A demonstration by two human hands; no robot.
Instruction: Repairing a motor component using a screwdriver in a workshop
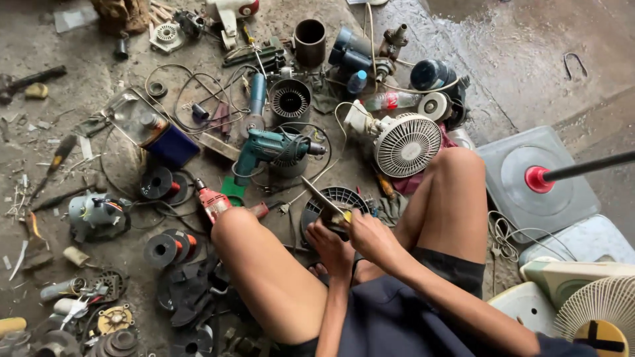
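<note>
Screwdriver [322, 197] sits between our knees, its blade angled up and to the far left, its tip over the black round fan housing [334, 201] on the floor. Our right hand [369, 235] is closed round its yellow handle; our left hand [331, 244] is curled just beside it, touching the handle end or the housing, we cannot tell which. We judge we are prying or unscrewing at the housing; the next move calls for a steady tip and a firm brace. Just beyond lie a teal drill [268, 149], a red drill [213, 201] to the left, and a white fan [405, 144] on the far right.
</note>
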